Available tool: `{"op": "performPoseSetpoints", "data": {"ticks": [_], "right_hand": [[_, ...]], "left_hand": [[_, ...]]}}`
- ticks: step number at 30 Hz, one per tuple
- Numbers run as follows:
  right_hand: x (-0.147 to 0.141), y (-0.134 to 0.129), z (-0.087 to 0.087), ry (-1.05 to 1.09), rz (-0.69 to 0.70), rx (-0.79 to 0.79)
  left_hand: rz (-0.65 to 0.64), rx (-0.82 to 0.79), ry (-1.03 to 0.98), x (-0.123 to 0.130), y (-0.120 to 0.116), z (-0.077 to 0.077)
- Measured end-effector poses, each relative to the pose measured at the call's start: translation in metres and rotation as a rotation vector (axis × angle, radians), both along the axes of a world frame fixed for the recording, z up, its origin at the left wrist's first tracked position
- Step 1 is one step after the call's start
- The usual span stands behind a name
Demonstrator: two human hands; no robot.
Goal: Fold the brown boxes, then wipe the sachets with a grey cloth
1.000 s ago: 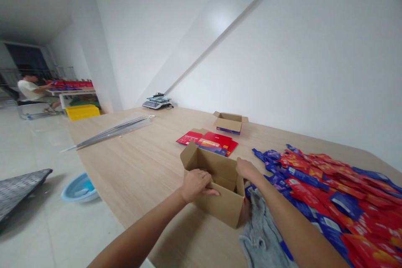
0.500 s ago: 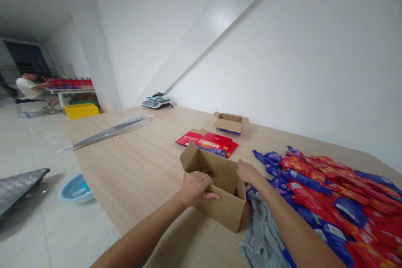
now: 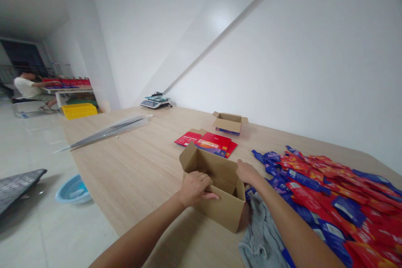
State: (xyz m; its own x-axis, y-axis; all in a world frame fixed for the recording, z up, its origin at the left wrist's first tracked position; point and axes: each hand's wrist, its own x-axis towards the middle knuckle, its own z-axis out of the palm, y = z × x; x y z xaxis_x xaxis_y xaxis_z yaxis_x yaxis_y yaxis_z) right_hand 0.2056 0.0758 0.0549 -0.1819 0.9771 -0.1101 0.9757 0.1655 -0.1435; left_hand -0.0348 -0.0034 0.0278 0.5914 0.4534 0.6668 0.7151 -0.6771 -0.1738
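An open brown cardboard box (image 3: 220, 209) stands on the wooden table in front of me, one flap raised at its left end. My left hand (image 3: 196, 188) is closed over its near wall, fingers reaching inside and thumb along the outer face. At the far right corner, my right hand (image 3: 247, 172) grips the box edge; part of those fingers is hidden. Just behind the box lie flat red printed cartons (image 3: 213, 142). A grey cloth (image 3: 260, 234) lies beside the box, under my right forearm.
A heap of red and blue packets (image 3: 333, 197) covers the table's right side. Farther back are another open box (image 3: 228, 127) and a scale (image 3: 155, 100). Thin rods in plastic (image 3: 109, 132) lie left. A blue basin (image 3: 73, 190) is on the floor; a person (image 3: 28, 88) sits far left.
Both hands keep their hold on the box, which has hardly moved. The whole view has shifted very slightly. The distant seated person's arm now reaches farther over that table.
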Motion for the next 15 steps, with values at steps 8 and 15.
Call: {"op": "performPoseSetpoints", "data": {"ticks": [8,15], "right_hand": [[0.014,0.008,0.013,0.005,-0.005,0.024],[0.094,0.045,0.064,-0.002,-0.198,0.158]], "left_hand": [[-0.135,-0.119,-0.011,0.0,-0.002,0.019],[-0.034,0.039,-0.63,-0.001,0.05,0.033]]}}
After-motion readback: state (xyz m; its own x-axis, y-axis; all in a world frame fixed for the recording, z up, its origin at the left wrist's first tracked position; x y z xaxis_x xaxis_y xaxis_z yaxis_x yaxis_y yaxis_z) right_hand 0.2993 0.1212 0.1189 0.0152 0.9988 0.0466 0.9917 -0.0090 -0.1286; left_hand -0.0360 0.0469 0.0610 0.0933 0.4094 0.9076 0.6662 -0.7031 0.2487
